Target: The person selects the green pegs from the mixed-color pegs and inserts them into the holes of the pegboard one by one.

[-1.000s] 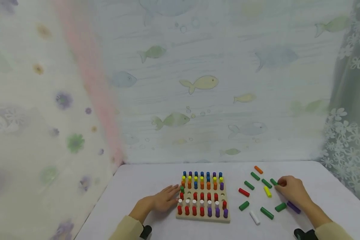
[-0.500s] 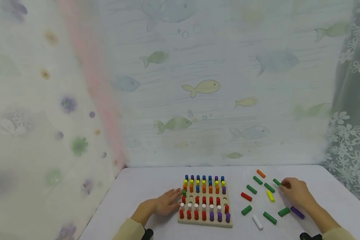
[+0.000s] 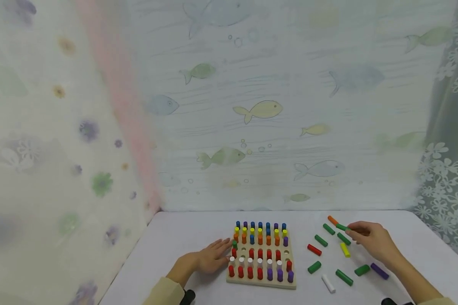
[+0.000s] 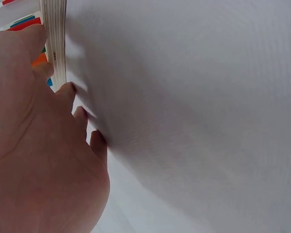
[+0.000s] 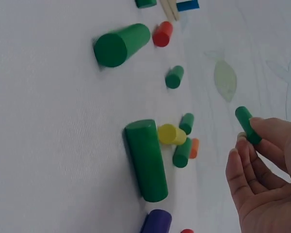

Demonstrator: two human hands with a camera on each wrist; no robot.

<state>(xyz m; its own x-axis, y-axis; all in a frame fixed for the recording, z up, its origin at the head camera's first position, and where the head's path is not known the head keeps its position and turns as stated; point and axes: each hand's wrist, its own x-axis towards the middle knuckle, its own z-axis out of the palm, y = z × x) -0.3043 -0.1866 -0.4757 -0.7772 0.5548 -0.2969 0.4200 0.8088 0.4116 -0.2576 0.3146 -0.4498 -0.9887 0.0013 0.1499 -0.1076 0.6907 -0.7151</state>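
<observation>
One green peg (image 3: 342, 227) pinched at right hand (image 3: 372, 241) fingertips, lifted

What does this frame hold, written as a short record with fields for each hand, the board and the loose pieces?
right hand: right hand pinches a green wooden cylinder peg, lifted off the white table
left hand: left hand rests flat on the table, fingertips at the left edge of the square wooden pegboard
board: mostly filled with upright coloured pegs; a few holes in the middle rows are bare
loose pieces: green, red, yellow, orange, white and purple pegs lie right of the board
</observation>
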